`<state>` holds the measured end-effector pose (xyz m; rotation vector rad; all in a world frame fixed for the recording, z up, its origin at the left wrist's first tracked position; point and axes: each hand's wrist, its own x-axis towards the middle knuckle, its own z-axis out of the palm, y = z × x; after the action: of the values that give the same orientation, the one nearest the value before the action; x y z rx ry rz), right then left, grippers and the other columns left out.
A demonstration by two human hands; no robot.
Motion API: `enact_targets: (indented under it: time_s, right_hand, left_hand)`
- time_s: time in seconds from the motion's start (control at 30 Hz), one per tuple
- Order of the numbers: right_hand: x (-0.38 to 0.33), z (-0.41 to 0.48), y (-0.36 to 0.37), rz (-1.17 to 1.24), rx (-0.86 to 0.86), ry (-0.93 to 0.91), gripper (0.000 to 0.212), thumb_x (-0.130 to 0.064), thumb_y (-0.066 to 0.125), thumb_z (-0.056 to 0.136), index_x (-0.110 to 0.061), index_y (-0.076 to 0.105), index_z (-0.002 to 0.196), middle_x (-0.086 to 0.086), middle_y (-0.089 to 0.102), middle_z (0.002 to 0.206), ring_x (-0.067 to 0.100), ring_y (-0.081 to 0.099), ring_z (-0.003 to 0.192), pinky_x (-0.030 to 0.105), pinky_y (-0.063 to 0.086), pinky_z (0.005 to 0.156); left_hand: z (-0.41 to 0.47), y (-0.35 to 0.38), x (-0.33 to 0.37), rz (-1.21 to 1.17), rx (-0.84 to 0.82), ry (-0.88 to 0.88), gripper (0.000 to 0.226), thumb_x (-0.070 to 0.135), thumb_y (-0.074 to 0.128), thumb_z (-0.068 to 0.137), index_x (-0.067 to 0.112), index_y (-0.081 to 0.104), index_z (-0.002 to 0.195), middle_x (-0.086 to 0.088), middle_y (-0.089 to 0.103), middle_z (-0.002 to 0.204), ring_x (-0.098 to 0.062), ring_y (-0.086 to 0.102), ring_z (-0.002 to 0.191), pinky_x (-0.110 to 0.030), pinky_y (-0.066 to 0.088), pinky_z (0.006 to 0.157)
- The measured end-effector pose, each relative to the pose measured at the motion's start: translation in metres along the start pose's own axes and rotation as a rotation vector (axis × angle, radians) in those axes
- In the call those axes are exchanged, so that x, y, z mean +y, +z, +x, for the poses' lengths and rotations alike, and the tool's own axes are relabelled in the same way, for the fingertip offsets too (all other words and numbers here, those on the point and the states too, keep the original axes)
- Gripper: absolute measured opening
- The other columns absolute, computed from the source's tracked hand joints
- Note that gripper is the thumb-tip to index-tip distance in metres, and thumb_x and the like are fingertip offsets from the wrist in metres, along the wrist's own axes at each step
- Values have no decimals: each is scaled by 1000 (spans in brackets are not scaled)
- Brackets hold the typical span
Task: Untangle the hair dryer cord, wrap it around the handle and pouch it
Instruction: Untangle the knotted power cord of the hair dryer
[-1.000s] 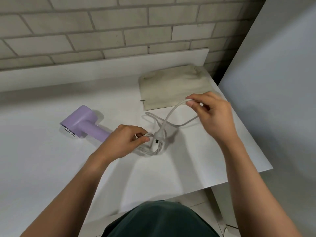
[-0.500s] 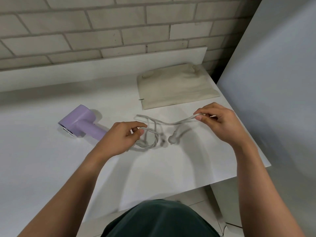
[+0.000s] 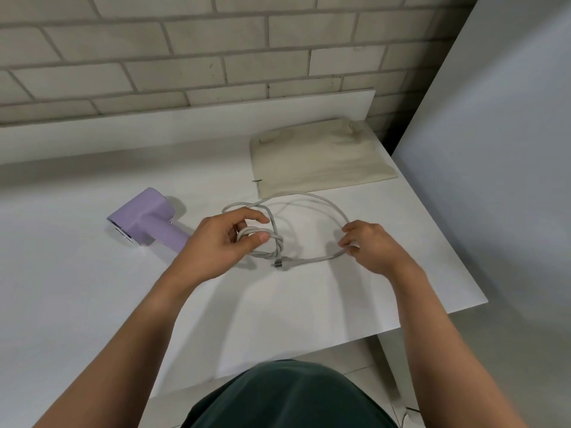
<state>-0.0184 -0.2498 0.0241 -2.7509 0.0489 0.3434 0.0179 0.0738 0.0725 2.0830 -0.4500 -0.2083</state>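
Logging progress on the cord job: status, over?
Left hand gripping cord coils. Right hand pinching the stretch by the plug. Cord tangled, not yet wrapped. Hair dryer and pouch lie apart, nothing blocking.

The right hand [image 3: 370, 248] has come down from up near the pouch [image 3: 321, 159] to just over the table [image 3: 92, 304], and now it pinches the cord [image 3: 312, 197] close to the plug [image 3: 282, 262]. The plug hung in the air before, and now it lies flat between that hand and the left hand [image 3: 216, 242]. The cord was pulled out long, and now it bends in a big round loop that reaches the pouch's edge.
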Motion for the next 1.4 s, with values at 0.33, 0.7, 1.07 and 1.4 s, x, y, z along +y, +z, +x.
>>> enact_targets:
  time_s: [0.33,0.7,1.07,1.4]
  right_hand:
    - [-116,-38,-19,779,257,-125,23,-26,89,81,-14,70,87,-2,75,88,10,71,78,26,59,72]
    - [-118,-40,-16,647,340,-171,20,-17,84,84,-26,75,100,-11,77,87,3,72,82,22,58,80]
    - [-112,-35,4,419,513,-313,26,-16,75,91,-26,76,116,-9,76,96,14,73,83,42,62,77]
    - [-114,-26,-10,315,243,-285,36,-17,78,87,-26,72,122,-13,68,103,9,67,83,37,57,85]
  left_hand:
    - [-4,3,16,50,90,176,6,32,69,96,35,74,97,21,71,89,-10,59,70,-19,45,66]
    - [-4,8,20,437,23,368,37,63,52,96,32,66,110,19,59,88,-5,54,84,-38,52,69]
    - [4,9,10,101,-83,124,31,32,71,95,33,66,126,10,74,82,-8,68,79,-17,50,72]
    - [5,11,7,-76,-145,5,11,28,68,97,25,70,108,2,74,79,-20,72,73,-42,58,83]
